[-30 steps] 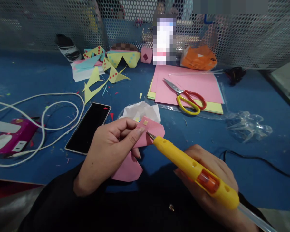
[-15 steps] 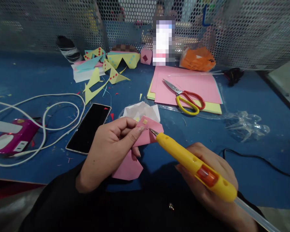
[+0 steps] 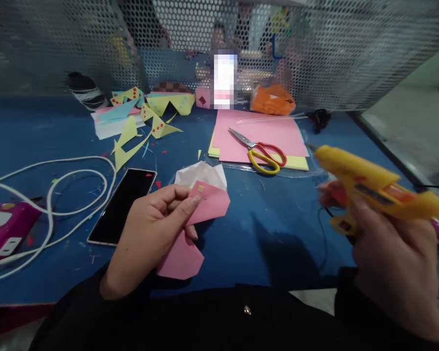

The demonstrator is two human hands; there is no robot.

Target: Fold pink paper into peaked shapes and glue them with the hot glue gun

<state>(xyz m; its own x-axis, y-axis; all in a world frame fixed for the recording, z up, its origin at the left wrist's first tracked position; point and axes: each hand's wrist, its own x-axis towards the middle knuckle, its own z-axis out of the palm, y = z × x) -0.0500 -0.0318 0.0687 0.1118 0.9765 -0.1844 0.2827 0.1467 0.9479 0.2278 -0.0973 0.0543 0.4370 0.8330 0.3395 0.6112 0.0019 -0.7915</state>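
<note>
My left hand (image 3: 153, 229) pinches a folded pink paper piece (image 3: 214, 204) between thumb and fingers. A small tan square and a tiny dot show on its face near my thumb. Its lower pink part (image 3: 183, 258) shows beneath the hand. Behind it lies a crumpled white paper (image 3: 203, 174). At the right, my right hand (image 3: 384, 243) is wrapped round a yellow glue gun (image 3: 373, 183), raised above the table with its nozzle pointing left, away from the pink paper. The gun and hand are slightly blurred.
Scissors (image 3: 258, 150) lie on pink and yellow sheets (image 3: 227, 129). A dark phone (image 3: 126, 204), a white cable (image 3: 49, 209) and a magenta device (image 3: 16, 229) are at the left. Yellow paper shapes (image 3: 168, 102) and an orange bag (image 3: 272, 100) stand near the mesh partition (image 3: 332, 53).
My right hand has moved the glue gun away from the pink paper to the right. My left hand still holds the paper. The camera view has shifted slightly.
</note>
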